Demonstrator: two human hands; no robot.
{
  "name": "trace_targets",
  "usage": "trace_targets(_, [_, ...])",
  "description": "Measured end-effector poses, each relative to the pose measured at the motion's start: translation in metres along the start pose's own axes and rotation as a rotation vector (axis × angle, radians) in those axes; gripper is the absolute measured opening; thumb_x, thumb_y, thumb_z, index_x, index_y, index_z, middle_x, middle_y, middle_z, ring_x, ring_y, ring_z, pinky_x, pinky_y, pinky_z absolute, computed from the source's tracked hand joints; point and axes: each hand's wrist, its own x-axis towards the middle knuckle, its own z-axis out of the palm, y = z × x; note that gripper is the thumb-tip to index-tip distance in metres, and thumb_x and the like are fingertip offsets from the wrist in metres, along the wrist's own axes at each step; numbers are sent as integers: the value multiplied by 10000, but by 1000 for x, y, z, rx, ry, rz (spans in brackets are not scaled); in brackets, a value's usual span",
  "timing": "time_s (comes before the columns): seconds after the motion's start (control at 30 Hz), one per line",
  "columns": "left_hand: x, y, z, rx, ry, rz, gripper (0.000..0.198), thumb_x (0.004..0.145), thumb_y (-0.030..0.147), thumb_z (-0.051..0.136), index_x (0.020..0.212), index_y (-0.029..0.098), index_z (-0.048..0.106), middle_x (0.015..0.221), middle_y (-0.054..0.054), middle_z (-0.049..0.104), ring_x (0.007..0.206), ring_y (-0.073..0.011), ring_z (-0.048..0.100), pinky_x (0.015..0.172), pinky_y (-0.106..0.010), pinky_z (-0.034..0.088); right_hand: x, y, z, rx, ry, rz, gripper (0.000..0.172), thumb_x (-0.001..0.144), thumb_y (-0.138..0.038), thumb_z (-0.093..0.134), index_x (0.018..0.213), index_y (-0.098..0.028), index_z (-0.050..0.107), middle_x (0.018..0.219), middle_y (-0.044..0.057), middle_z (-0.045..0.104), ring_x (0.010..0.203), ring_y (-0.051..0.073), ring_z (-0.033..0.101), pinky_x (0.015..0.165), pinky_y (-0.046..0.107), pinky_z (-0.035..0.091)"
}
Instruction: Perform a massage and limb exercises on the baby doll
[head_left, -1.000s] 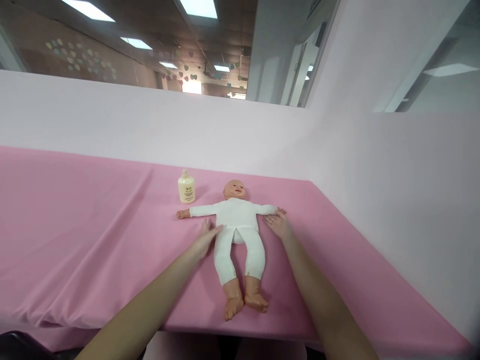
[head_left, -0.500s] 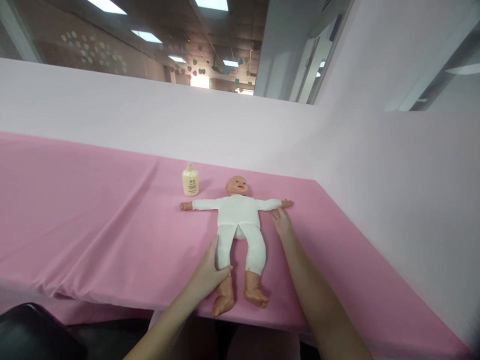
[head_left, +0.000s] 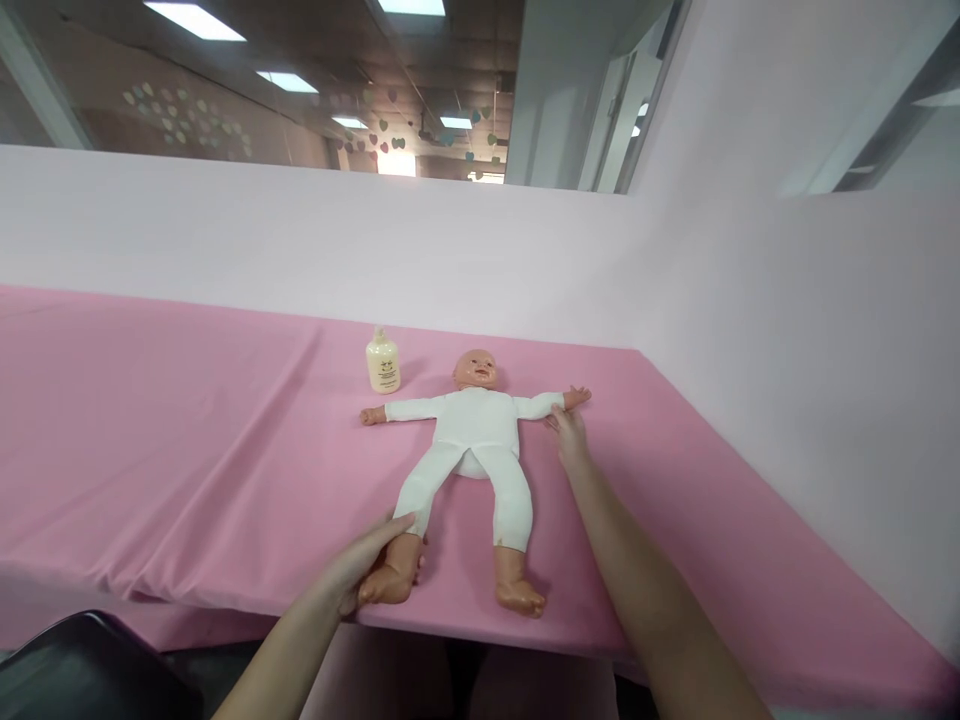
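A baby doll [head_left: 478, 418] in a white long-sleeved suit lies on its back, arms stretched out and legs apart. My left hand [head_left: 375, 560] is wrapped round its lower leg on the left side, thumb on top near the cuff and fingers beneath. At the other side, my right hand [head_left: 568, 435] is at the doll's forearm close to the wrist, a fingertip over the sleeve and the other fingers bent below it. Behind the doll's arm on the left stands a pale yellow pump bottle [head_left: 384, 366] with a printed face.
A pink cloth [head_left: 187, 440] with folds covers the table. White walls [head_left: 750, 300] border its back and right sides, with a window above the back wall. A black chair [head_left: 90, 670] is at the lower left.
My left hand has swung the doll's leg outward to the left and sits lower on it. The right hand's fingers have come up onto the doll's forearm. The bottle stays put.
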Motion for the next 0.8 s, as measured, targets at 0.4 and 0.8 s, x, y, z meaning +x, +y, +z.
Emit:
trace_targets(0.4, [-31,-17,1,-232,-289,-248,407,834,385,731,1149,159,609,973,-101,673,682,-176,669,463,-250,553,0,4,3,64,32,-38,847,851,-238,653,1576,-372,236,1526,48,505,1226,175,647,940,346,592])
trace_targets(0.8, [-21,11,10,-2,-180,-276,495,730,562,797,955,148,646,842,-51,651,477,-67,442,400,-205,318,-14,4,16,36,4,-177,687,897,-236,603,1514,-268,304,1572,112,424,1437,195,450,1102,350,477])
